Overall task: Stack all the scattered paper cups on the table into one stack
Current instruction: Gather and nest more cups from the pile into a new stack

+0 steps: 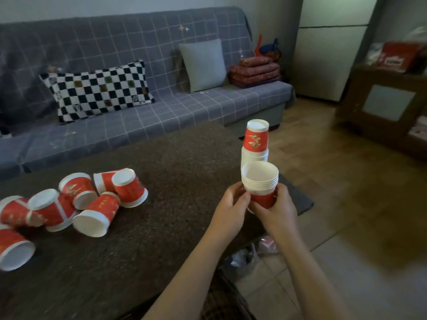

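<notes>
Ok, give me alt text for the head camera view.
Both hands, left hand and right hand, hold an upright stack of nested cups above the right end of a dark table. Behind it stands an upside-down cup stack; loose red cups lie scattered at the left.

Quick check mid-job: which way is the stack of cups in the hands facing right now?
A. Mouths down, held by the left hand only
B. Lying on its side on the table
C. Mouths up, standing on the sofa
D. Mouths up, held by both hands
D: the held stack shows its open white mouth and nested rims on top, with the left hand and right hand both gripping its red base over the table edge.
</notes>
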`<state>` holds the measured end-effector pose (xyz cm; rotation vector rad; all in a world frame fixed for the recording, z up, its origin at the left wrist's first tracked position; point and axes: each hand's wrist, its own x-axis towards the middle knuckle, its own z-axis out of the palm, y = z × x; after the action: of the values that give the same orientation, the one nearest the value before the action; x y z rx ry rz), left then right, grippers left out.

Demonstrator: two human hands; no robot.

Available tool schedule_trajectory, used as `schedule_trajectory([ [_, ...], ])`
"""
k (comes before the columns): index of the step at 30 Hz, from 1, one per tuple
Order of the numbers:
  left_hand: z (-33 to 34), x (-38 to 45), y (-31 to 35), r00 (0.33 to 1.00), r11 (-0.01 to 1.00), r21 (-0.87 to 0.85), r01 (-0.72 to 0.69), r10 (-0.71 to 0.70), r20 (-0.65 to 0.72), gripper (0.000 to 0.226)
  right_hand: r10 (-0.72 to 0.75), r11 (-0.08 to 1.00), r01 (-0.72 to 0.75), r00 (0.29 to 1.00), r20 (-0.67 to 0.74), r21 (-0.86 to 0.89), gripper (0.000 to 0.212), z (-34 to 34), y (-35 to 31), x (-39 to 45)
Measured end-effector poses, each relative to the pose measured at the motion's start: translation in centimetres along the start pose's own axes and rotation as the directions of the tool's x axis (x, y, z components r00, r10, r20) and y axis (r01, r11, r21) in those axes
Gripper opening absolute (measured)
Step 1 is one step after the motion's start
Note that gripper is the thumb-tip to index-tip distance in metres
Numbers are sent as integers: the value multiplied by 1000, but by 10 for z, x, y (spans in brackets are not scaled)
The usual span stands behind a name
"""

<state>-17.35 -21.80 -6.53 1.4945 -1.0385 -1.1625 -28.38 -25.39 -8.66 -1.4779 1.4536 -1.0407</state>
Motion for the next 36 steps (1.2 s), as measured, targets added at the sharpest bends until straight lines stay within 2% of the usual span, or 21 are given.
schedule_trajectory([
  [3,24,14,-2,998,999,-44,19,-16,56,46,8,1000,-8,998,-58,-5,65,-15,9,17],
  [8,45,31,-1,996,1000,-13,9,-7,91,50,29,999,-31,998,-60,-41,65,-24,20,41],
  [18,50,34,-2,996,999,24,36,-38,78,53,43,996,-47,998,-52,-80,72,-22,28,44],
  [25,30,15,-1,998,997,68,39,-36,-44,52,145,989,-146,986,-85,-5,89,-16,23,13],
  [28,13,-3,1,996,999,33,42,-39,-78,46,140,990,-140,989,-50,7,78,-6,14,-15],
  [31,-11,-24,-1,989,1000,13,27,-25,-144,40,59,998,-59,996,64,-6,65,14,-5,-41],
  [36,-64,-53,-7,957,1000,4,2,0,-291,33,-114,992,122,976,186,-29,56,57,-41,-66],
])
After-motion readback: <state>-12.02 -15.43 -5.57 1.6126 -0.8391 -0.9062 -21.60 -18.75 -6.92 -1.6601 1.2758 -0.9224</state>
